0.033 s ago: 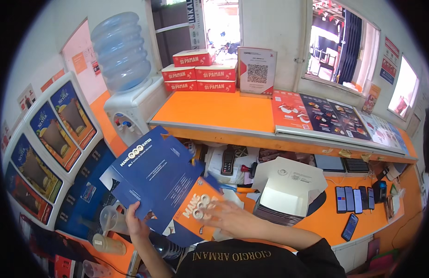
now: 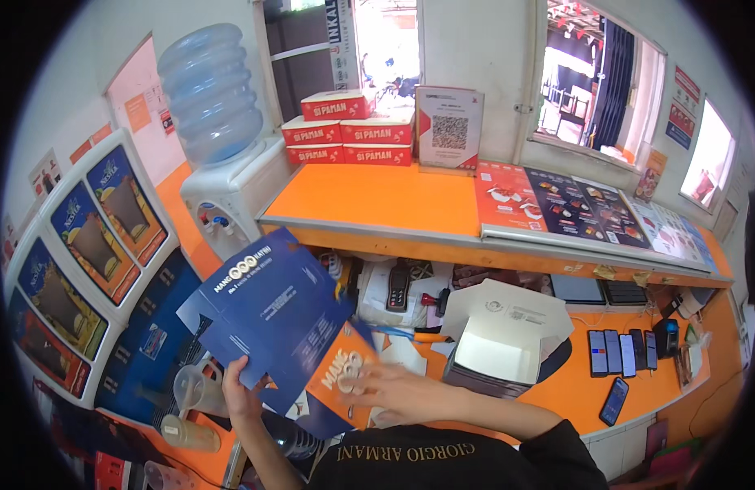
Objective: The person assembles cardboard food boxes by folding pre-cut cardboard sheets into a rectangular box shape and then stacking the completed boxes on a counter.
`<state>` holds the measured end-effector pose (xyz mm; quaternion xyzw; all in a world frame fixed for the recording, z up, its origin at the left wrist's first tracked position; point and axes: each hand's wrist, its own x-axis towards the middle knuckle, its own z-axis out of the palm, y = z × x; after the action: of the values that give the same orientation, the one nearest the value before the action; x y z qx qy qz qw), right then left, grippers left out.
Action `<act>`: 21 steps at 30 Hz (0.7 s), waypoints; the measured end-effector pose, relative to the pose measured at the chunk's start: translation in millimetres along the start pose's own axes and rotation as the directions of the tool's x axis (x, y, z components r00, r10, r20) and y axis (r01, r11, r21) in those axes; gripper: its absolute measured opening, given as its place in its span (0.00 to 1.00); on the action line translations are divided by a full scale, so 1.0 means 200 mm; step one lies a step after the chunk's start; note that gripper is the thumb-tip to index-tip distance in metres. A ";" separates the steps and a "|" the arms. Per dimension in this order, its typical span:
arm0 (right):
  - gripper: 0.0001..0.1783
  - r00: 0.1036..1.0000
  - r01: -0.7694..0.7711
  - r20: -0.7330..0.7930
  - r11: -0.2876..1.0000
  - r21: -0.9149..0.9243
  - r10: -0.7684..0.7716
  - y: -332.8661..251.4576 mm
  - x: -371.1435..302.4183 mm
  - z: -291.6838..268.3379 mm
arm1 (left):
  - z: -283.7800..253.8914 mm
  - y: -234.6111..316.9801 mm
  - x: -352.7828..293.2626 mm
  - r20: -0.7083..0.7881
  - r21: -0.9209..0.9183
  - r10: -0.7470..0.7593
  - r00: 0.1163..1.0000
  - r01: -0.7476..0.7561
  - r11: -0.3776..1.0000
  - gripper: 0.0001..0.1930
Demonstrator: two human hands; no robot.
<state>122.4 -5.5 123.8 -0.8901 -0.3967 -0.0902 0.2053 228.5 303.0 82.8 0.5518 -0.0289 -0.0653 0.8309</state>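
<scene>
A blue and orange cardboard box blank (image 2: 267, 310), partly folded, is tilted in front of me, left of centre. My left hand (image 2: 241, 394) grips its lower left edge, the thumb on the printed face and the other fingers mostly hidden behind. My right hand (image 2: 398, 394) lies over the orange panel at the blank's right side, fingers stretched out and a little blurred. To the right, an open box (image 2: 496, 355) with a white inside and its lid raised stands on top of a stack of similar dark-edged boxes.
Several phones (image 2: 616, 353) lie on the orange desk at right. A card terminal (image 2: 397, 290) rests under the raised counter (image 2: 377, 196). Red boxes (image 2: 377, 131) are piled on that counter. Clear plastic cups (image 2: 199, 390), a water dispenser (image 2: 222, 196) and a drinks machine (image 2: 92, 269) stand at left.
My right hand has shifted slightly left over the orange panel. The blank's upper right edge and flaps have moved a little; my left hand keeps its hold. The view has shifted slightly.
</scene>
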 end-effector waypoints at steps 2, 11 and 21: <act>0.36 0.993 0.089 -0.108 0.941 0.325 -0.056 0.03 0.09 0.11 | 0.15 -0.02 0.01 -0.047 -0.007 -0.028 0.998 0.027 1.000 0.21; 0.28 0.928 0.235 -0.311 0.970 0.068 -0.204 0.04 0.25 0.11 | 0.41 -0.07 -0.02 0.037 -0.007 -0.103 0.994 0.103 0.995 0.13; 0.23 0.854 0.165 -0.519 0.960 0.225 -0.025 0.06 0.22 -0.10 | 0.63 -0.15 0.00 0.067 0.022 0.205 0.976 -0.207 0.978 0.17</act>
<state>160.8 7.0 152.2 -0.7783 -0.3802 -0.2800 0.4139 210.6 175.8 104.6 0.5552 -0.1137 0.0037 0.8239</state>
